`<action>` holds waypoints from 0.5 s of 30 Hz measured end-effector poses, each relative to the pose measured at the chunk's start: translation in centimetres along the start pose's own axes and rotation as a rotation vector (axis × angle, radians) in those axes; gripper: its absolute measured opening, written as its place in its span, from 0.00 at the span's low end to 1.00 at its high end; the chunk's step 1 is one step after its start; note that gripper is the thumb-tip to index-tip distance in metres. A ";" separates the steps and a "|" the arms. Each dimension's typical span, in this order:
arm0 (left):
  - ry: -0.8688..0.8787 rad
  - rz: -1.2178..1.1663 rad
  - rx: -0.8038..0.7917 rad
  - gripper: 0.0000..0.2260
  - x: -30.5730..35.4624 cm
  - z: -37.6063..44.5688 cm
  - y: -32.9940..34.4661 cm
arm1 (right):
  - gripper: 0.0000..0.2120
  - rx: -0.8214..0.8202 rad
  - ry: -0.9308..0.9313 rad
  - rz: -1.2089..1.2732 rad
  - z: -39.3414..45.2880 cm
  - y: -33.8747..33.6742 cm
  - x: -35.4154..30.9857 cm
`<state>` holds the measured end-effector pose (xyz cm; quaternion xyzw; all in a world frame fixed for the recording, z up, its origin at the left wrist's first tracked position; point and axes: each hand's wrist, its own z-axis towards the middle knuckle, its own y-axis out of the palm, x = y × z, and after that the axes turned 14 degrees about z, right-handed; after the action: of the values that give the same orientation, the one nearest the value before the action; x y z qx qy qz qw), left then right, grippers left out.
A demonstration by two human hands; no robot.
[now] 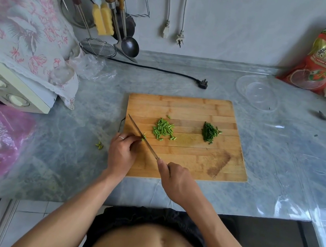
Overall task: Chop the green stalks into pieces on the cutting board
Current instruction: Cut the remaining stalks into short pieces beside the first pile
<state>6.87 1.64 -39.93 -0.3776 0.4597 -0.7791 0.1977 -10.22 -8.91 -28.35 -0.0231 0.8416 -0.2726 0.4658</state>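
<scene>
Bamboo cutting board (201, 111) holds chopped stalk pieces (163, 129); left hand (122, 152) pinches last stalk stub (143, 137), right hand (179, 184) clenches knife (142, 136): nearly done.

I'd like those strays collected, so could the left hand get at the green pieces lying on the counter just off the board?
Probably yes: the stray pieces lie on open counter beside the left hand, with nothing between. It holds the stalks against the knife, so must let go first.

A right hand (177, 182) grips a knife (142, 136) angled across a wooden cutting board (184, 161). The left hand (122, 152) pinches green stalks (143, 137) against the blade. Chopped green pieces (163, 129) lie piled mid-board.
</scene>
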 end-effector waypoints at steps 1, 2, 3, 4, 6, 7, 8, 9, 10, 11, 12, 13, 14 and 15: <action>-0.002 0.004 -0.002 0.07 -0.1 0.0 0.0 | 0.26 0.006 0.036 -0.041 0.2 0.1 0.1; -0.003 0.007 -0.007 0.07 -0.1 0.0 0.2 | 0.29 0.010 0.065 -0.066 0.3 0.2 0.3; -0.005 0.009 -0.009 0.07 -0.1 0.0 0.2 | 0.30 0.010 0.076 -0.076 0.4 0.3 0.3; -0.010 0.007 -0.010 0.06 0.1 -0.1 0.2 | 0.30 0.008 0.082 -0.077 0.4 0.4 0.3; -0.018 -0.003 0.001 0.07 0.3 -0.2 0.1 | 0.31 0.008 0.083 -0.082 0.4 0.6 0.3; -0.018 -0.008 0.003 0.08 0.4 -0.2 0.1 | 0.30 0.011 0.081 -0.088 0.4 0.7 0.3; -0.019 -0.009 0.000 0.08 0.4 -0.2 0.0 | 0.30 0.009 0.088 -0.093 0.4 0.8 0.2; -0.015 -0.008 -0.003 0.08 0.4 -0.1 0.0 | 0.30 0.007 0.092 -0.095 0.5 0.9 0.3; -0.014 -0.003 -0.010 0.07 0.3 0.0 0.1 | 0.29 0.003 0.095 -0.095 0.6 1.0 0.4; -0.012 0.000 -0.017 0.07 0.3 0.0 0.1 | 0.28 0.010 0.087 -0.088 0.6 1.1 0.5; -0.017 0.002 -0.029 0.08 0.3 -0.1 0.1 | 0.27 0.022 0.069 -0.073 0.6 1.3 0.8; -0.023 0.005 -0.037 0.09 0.4 -0.1 0.1 | 0.26 0.041 0.041 -0.052 0.6 1.4 0.9; -0.026 0.007 -0.041 0.10 0.5 -0.1 0.0 | 0.25 0.059 0.025 -0.034 0.5 1.5 1.0; -0.026 0.007 -0.034 0.10 0.5 -0.1 -0.1 | 0.25 0.067 0.019 -0.026 0.6 1.7 0.9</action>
<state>6.48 1.36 -39.65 -0.3895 0.4716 -0.7655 0.1997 -9.89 -7.98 -30.10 -0.0158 0.8360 -0.3067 0.4549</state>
